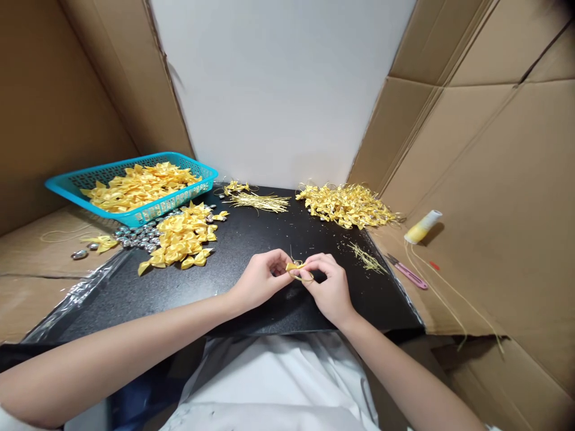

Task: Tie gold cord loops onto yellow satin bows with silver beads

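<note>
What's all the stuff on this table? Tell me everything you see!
basket: one, teal, back left
basket bows: many, yellow, piled in the basket
loose bows: a heap, yellow, on the mat beside the basket
shiny bits: many, silver, between the basket and the loose heap
cut threads: a bundle, gold, back middle
bows with threads: a heap, yellow-gold, back right
mat: one, black, under most of it
spool: one, pale yellow, on the cardboard at right
cutter: one, pink, at the mat's right edge
small bow: one, yellow, pinched between both hands
left hand: one, front middle, pinching the small bow
right hand: one, front middle, pinching the small bow
</note>
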The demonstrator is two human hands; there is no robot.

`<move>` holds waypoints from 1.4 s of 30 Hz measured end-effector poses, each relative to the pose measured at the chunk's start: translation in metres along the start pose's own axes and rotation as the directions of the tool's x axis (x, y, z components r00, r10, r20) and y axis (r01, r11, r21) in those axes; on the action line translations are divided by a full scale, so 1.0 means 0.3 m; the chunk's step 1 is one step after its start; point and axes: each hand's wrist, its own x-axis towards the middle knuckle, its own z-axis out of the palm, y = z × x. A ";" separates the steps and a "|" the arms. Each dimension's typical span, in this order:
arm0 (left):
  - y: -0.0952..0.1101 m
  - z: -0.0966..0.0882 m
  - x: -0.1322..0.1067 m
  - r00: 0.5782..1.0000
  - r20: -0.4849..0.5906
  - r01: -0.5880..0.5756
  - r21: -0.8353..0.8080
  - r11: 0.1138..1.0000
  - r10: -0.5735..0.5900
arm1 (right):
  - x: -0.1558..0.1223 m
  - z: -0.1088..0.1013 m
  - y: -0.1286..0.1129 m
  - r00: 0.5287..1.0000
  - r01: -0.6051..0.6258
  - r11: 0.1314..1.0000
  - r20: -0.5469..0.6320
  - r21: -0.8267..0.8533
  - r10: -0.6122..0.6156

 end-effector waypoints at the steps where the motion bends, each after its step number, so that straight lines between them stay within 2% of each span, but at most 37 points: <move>1: 0.001 -0.002 0.001 1.000 0.018 0.009 0.012 1.000 -0.009 | 0.000 0.000 0.000 1.000 -0.001 1.000 -0.001 -0.001 0.001; 4: 0.010 -0.010 0.003 0.998 0.064 -0.002 0.079 0.997 -0.003 | 0.000 -0.001 0.000 1.000 -0.006 1.000 0.003 -0.001 0.006; 10: 0.030 -0.017 0.005 0.988 0.105 -0.137 0.251 0.958 0.113 | -0.001 0.001 0.000 1.000 -0.006 1.000 0.003 -0.007 0.006; 13: 0.028 -0.011 0.006 0.986 0.100 -0.160 0.276 0.948 0.137 | -0.001 -0.001 -0.003 1.000 -0.012 1.000 0.000 -0.027 0.012; 18: 0.019 -0.004 0.004 0.985 0.031 -0.171 0.300 0.939 0.169 | -0.017 -0.009 -0.010 0.995 -0.015 0.989 -0.098 -0.148 0.000; 22: 0.014 -0.002 -0.002 0.983 0.002 -0.176 0.339 0.924 0.186 | -0.049 0.000 -0.017 0.998 0.056 0.981 0.002 -0.185 -0.056; 24: 0.012 0.002 -0.006 0.977 0.005 -0.200 0.381 0.902 0.215 | -0.054 0.011 -0.021 0.998 0.060 0.966 0.011 -0.252 -0.059; 26: 0.009 0.006 -0.012 0.966 0.030 -0.245 0.437 0.866 0.258 | -0.045 0.019 -0.028 1.000 0.024 0.943 0.019 -0.332 -0.019; 29: 0.004 0.011 -0.018 0.942 0.083 -0.321 0.513 0.796 0.326 | -0.012 0.021 -0.044 0.990 -0.071 0.916 0.082 -0.396 0.113; 32: -0.002 0.013 -0.021 0.916 0.119 -0.380 0.565 0.732 0.384 | 0.021 0.010 -0.054 0.958 -0.172 0.909 0.150 -0.380 0.244; 34: -0.006 0.014 -0.021 0.906 0.132 -0.398 0.590 0.702 0.403 | 0.034 0.003 -0.051 0.941 -0.207 0.919 0.189 -0.336 0.282; 39: -0.012 0.015 -0.017 0.923 0.125 -0.361 0.613 0.703 0.365 | 0.038 0.003 -0.028 0.959 -0.183 0.954 0.169 -0.238 0.226; 42: -0.008 0.012 -0.015 0.938 0.104 -0.325 0.596 0.734 0.331 | 0.030 0.013 -0.021 0.958 -0.227 0.961 0.142 -0.157 0.250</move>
